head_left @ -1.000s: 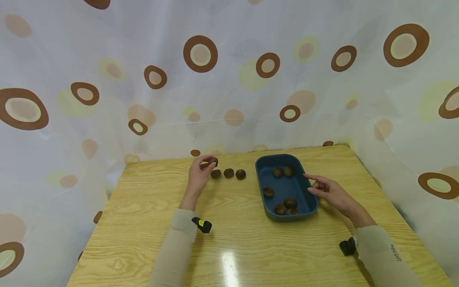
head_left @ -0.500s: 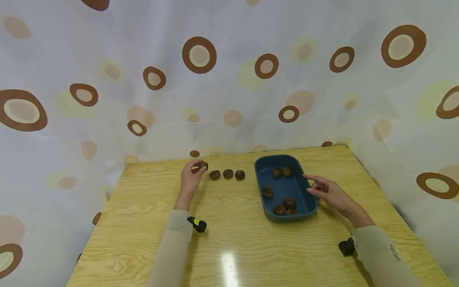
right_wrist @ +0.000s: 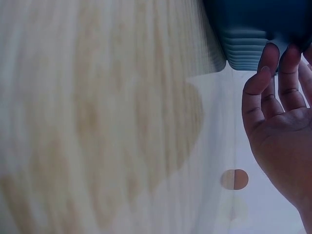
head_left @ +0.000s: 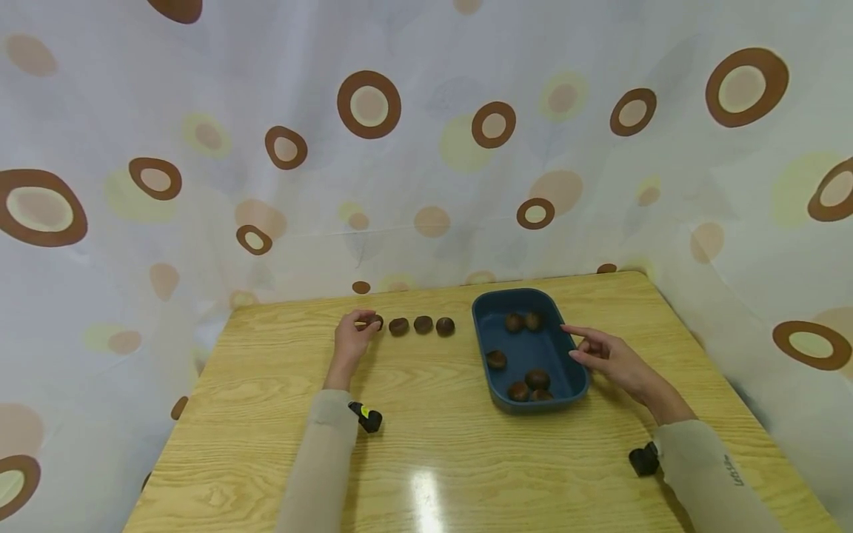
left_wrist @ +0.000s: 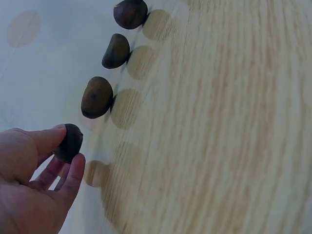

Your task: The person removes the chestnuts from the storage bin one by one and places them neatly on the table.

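Observation:
In the head view my left hand [head_left: 350, 343] pinches a brown chestnut [left_wrist: 71, 144] between thumb and fingers, low over the table's far left part. Three more chestnuts lie beside it in a row: the nearest one [head_left: 398, 326], a middle one [head_left: 423, 324] and a right-hand one [head_left: 445, 326]. A dark blue rectangular tub [head_left: 488, 370] stands right of the row, with several chestnuts [head_left: 537, 380] inside. My right hand [head_left: 616, 363] rests at the tub's right rim, index finger and thumb extended to it. The right wrist view shows those fingertips [right_wrist: 271, 51] against the tub's side.
The wooden table [head_left: 426, 444] ends at the back against a white curtain [head_left: 426, 170] with brown and yellow spots. Black cameras sit on both wrists, the left camera [head_left: 369, 420] and the right camera [head_left: 643, 459].
My left hand has moved left and then down toward the table with the chestnut, bringing it to the row's left end. The right hand and the tub have stayed put.

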Demonstrator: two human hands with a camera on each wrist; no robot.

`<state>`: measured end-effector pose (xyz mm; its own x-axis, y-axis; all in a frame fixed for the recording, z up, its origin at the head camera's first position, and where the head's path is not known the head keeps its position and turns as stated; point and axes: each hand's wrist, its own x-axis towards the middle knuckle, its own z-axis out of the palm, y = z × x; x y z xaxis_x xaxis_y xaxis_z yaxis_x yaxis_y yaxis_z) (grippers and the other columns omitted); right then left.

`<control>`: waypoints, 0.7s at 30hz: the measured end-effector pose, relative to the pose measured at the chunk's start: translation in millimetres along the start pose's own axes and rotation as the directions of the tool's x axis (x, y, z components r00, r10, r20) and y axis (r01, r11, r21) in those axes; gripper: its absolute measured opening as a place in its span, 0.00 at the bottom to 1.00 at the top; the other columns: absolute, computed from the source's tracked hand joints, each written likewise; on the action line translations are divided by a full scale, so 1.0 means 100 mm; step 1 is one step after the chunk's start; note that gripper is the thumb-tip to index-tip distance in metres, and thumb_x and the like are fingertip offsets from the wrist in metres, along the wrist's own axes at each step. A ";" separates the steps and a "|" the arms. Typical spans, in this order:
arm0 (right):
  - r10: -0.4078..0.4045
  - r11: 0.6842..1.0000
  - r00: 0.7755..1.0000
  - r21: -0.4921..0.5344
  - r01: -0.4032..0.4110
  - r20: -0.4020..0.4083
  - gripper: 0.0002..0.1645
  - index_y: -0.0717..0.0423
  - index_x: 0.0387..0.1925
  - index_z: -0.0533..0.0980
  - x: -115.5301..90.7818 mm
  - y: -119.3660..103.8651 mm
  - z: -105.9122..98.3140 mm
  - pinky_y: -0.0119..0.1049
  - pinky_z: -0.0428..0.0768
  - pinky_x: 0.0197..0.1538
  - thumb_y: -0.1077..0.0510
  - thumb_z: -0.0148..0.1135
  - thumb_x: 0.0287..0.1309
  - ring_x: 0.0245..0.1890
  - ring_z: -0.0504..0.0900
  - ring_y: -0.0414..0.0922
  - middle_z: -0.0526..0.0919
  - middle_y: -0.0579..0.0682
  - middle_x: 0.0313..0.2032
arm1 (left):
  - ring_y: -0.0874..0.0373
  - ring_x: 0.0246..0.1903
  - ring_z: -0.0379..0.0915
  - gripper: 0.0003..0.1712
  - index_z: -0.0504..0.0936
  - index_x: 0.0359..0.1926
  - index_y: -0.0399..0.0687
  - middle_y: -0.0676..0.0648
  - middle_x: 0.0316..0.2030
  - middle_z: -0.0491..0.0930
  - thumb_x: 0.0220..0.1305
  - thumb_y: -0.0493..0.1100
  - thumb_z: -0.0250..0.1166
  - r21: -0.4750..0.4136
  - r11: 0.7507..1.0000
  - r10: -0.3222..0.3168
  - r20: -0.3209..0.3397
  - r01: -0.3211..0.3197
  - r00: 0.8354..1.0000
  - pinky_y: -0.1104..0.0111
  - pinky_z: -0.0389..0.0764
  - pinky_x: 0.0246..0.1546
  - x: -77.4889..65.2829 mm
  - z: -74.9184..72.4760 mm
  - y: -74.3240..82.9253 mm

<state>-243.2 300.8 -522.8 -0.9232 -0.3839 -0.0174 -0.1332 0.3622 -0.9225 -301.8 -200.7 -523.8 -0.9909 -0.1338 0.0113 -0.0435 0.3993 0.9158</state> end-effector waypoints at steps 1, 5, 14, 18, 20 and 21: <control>0.002 1.000 1.000 0.002 -0.002 0.001 0.36 0.56 0.79 0.61 0.00 0.00 0.00 0.38 0.78 0.39 0.52 0.58 0.77 0.34 0.78 0.45 0.81 0.54 0.40 | 0.40 0.59 0.75 0.19 0.80 0.62 0.37 0.35 0.59 0.76 0.74 0.38 0.64 0.006 1.000 -0.004 0.000 0.004 1.000 0.53 0.81 0.58 0.00 0.00 -0.01; 0.004 1.000 1.000 0.008 -0.004 0.001 0.36 0.56 0.79 0.61 0.00 -0.01 0.00 0.38 0.78 0.40 0.52 0.58 0.77 0.33 0.78 0.45 0.81 0.55 0.40 | 0.40 0.59 0.75 0.19 0.80 0.62 0.37 0.35 0.59 0.76 0.74 0.37 0.65 0.018 1.000 -0.009 -0.001 0.009 1.000 0.52 0.80 0.59 -0.01 0.02 -0.01; -0.009 1.000 1.000 0.000 0.009 0.001 0.36 0.56 0.79 0.61 0.02 -0.01 -0.01 0.38 0.78 0.40 0.53 0.59 0.77 0.33 0.77 0.45 0.81 0.53 0.40 | 0.39 0.58 0.76 0.18 0.81 0.60 0.34 0.33 0.57 0.78 0.73 0.35 0.65 0.039 0.999 -0.002 -0.005 0.002 1.000 0.51 0.79 0.59 0.00 0.05 0.02; -0.013 1.000 1.000 0.003 0.013 0.001 0.36 0.57 0.78 0.62 0.02 0.00 -0.01 0.37 0.78 0.41 0.53 0.59 0.77 0.33 0.78 0.45 0.82 0.53 0.39 | 0.39 0.57 0.76 0.17 0.82 0.59 0.34 0.33 0.57 0.79 0.72 0.35 0.66 0.059 0.998 0.003 -0.003 -0.003 1.000 0.51 0.79 0.59 0.00 0.07 0.02; -0.012 1.000 1.000 0.005 0.012 0.000 0.36 0.56 0.78 0.62 0.01 0.00 -0.01 0.38 0.77 0.41 0.53 0.59 0.77 0.33 0.78 0.45 0.82 0.53 0.39 | 0.39 0.57 0.76 0.17 0.82 0.59 0.33 0.33 0.57 0.79 0.72 0.35 0.66 0.058 0.998 0.006 0.003 -0.006 1.000 0.51 0.78 0.59 -0.01 0.07 0.03; -0.011 1.000 1.000 0.006 0.011 -0.001 0.36 0.56 0.78 0.62 0.01 0.00 -0.01 0.37 0.77 0.41 0.53 0.59 0.77 0.33 0.78 0.45 0.82 0.53 0.39 | 0.39 0.58 0.76 0.18 0.82 0.59 0.33 0.33 0.57 0.80 0.72 0.35 0.66 0.058 0.998 0.008 0.006 -0.008 1.000 0.51 0.78 0.60 -0.01 0.07 0.03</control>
<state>-244.4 301.1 -523.0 -0.9221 -0.3869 -0.0071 -0.1411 0.3533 -0.9248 -302.0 -192.5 -523.8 -0.9919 -0.1258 0.0160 -0.0429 0.4519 0.8911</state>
